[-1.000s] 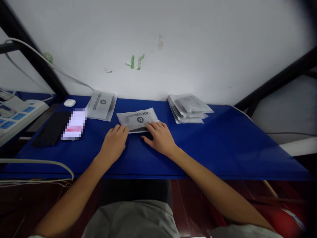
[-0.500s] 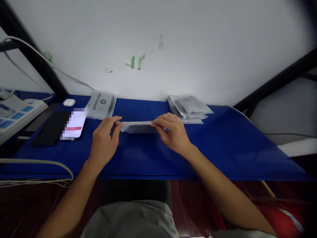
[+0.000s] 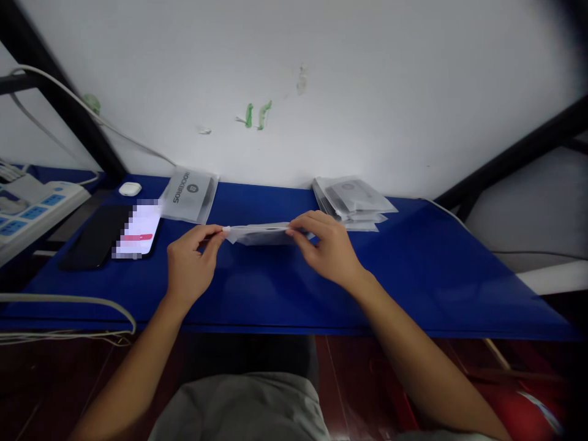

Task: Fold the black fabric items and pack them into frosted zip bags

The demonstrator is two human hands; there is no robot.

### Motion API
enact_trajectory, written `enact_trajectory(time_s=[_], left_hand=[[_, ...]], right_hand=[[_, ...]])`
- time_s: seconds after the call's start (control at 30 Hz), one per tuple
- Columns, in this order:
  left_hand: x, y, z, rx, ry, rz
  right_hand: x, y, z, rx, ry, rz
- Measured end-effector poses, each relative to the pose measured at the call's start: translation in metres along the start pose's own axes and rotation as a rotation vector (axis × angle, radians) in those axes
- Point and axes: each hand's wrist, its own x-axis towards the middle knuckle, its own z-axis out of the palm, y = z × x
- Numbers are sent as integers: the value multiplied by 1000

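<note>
A translucent plastic zip bag (image 3: 264, 235) is held up over the blue table (image 3: 285, 294), its long top edge running across between my hands. At the bag's left corner my left hand (image 3: 192, 260) is closed, thumb and forefinger pinching a small white tab (image 3: 226, 230). My right hand (image 3: 328, 248) pinches the top edge near its right end, covering that corner. Seen nearly edge-on, the bag hides whatever it may contain.
Behind my right hand lies a pile of similar bags (image 3: 356, 199). At the back left are a printed grey bag (image 3: 187, 195), a white earbud case (image 3: 130, 188), a lit phone (image 3: 138, 229) and a dark phone (image 3: 94, 239). A power strip (image 3: 41, 208) sits far left.
My left hand has shifted slightly down and left, and the white tab in its pinch shows more clearly. The right hand keeps its pinch on the bag's edge.
</note>
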Motion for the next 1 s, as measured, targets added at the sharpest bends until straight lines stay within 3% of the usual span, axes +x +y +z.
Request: enact_trajectory(time_s=[0.27, 0.5, 1.0], left_hand=[[-2, 4, 5, 101, -53, 147], [-4, 7, 5, 67, -83, 300], [-8, 5, 9, 99, -76, 339]], right_hand=[[11, -25, 17, -64, -92, -78], [25, -40, 32, -27, -156, -149], [27, -37, 19, 19, -234, -182]])
